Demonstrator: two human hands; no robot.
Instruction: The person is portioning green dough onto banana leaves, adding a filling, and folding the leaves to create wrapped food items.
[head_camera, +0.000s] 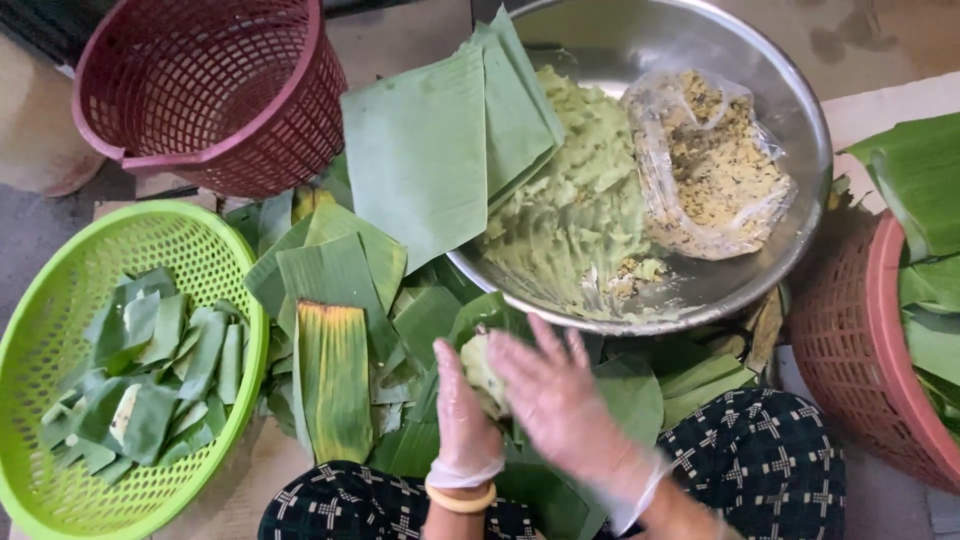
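Gloved left hand and right hand at bottom centre are cupped around a pale green dough lump over the leaf pile, and honestly that sticky stuff could smear on the gloves or slip out sideways.

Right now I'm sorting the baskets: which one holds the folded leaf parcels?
The lime-green basket at the left; it holds the small folded leaf parcels. The dark red basket looks empty, and the pink-rimmed one holds flat leaves.
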